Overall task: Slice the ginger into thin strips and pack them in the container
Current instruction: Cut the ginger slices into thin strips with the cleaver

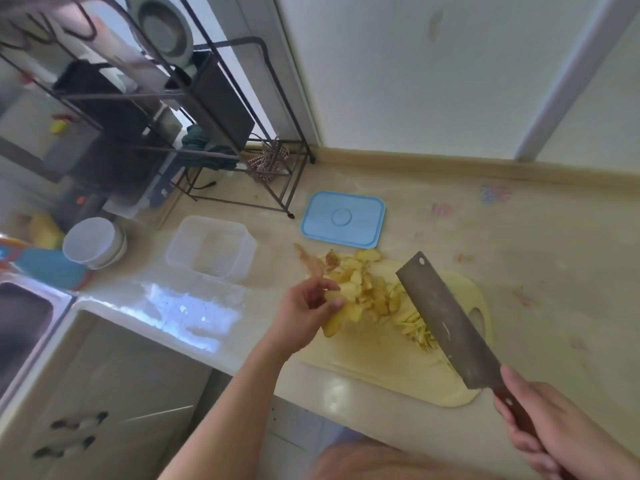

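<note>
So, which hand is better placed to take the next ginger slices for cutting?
Left. The left hand already pinches the ginger slices; the right hand grips the cleaver.

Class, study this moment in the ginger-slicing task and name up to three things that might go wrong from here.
1. The right hand holds the broad steel cleaver raised over the pale cutting board while the left hand pinches yellow ginger slices nearby; a cut finger is possible.
2. Slices lie at the board's far edge and may spill onto the counter.
3. The clear plastic container sits apart from the board, so thin ginger strips may drop during transfer.
</note>
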`<action>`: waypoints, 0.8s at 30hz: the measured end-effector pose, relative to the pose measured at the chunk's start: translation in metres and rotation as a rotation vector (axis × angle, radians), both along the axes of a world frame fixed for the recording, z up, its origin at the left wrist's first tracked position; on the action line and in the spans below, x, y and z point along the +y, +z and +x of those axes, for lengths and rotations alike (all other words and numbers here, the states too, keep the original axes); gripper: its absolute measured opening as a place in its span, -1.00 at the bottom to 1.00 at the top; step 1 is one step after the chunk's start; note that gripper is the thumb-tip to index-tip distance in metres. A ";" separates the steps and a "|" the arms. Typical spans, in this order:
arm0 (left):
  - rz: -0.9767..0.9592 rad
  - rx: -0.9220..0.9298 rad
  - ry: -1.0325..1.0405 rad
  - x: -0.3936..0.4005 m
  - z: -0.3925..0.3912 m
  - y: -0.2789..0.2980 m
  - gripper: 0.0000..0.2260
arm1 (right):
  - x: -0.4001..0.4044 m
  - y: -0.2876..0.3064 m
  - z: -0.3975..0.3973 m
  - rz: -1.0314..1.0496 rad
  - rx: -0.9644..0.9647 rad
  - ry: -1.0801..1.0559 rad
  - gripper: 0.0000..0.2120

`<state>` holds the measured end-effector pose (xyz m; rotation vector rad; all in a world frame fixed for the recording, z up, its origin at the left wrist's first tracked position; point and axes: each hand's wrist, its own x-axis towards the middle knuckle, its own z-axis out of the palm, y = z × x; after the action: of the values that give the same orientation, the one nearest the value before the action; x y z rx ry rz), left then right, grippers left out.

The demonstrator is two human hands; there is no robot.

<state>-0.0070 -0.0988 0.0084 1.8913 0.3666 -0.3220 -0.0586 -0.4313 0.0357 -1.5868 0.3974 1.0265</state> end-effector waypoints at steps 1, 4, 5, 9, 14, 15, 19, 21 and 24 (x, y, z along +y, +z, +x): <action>0.088 0.040 -0.070 0.007 -0.010 -0.007 -0.88 | 0.006 0.001 0.000 0.001 0.002 0.017 -0.26; 0.345 0.090 -0.334 0.015 -0.024 -0.026 -0.84 | 0.025 0.005 0.001 0.005 0.002 0.055 -0.32; 0.400 0.046 -0.398 0.015 -0.025 -0.030 -0.79 | 0.032 0.007 0.001 0.006 0.001 0.065 -0.33; 0.500 -0.218 -0.439 0.023 -0.027 -0.042 -0.61 | 0.051 0.010 -0.002 -0.005 -0.001 0.068 -0.34; 0.747 -0.425 -0.273 0.036 -0.046 -0.060 -0.71 | 0.063 0.012 -0.010 -0.044 -0.012 0.006 -0.34; 0.803 -0.415 -0.294 0.035 -0.050 -0.062 -0.74 | 0.065 0.013 -0.011 -0.051 -0.016 -0.006 -0.33; 0.806 -0.323 -0.255 0.026 -0.057 -0.065 -0.76 | 0.071 0.016 -0.016 -0.063 -0.036 -0.046 -0.32; 0.697 -0.253 -0.180 0.025 -0.057 -0.059 -0.79 | 0.073 0.018 -0.017 -0.064 -0.053 -0.053 -0.33; 0.270 0.023 0.099 0.023 -0.054 -0.044 -0.84 | 0.075 0.022 -0.018 -0.072 -0.075 -0.065 -0.31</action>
<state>-0.0610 -0.0762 -0.0355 2.1258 0.5393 -0.2371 -0.0768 -0.3567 0.0573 -1.6611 0.4362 0.9092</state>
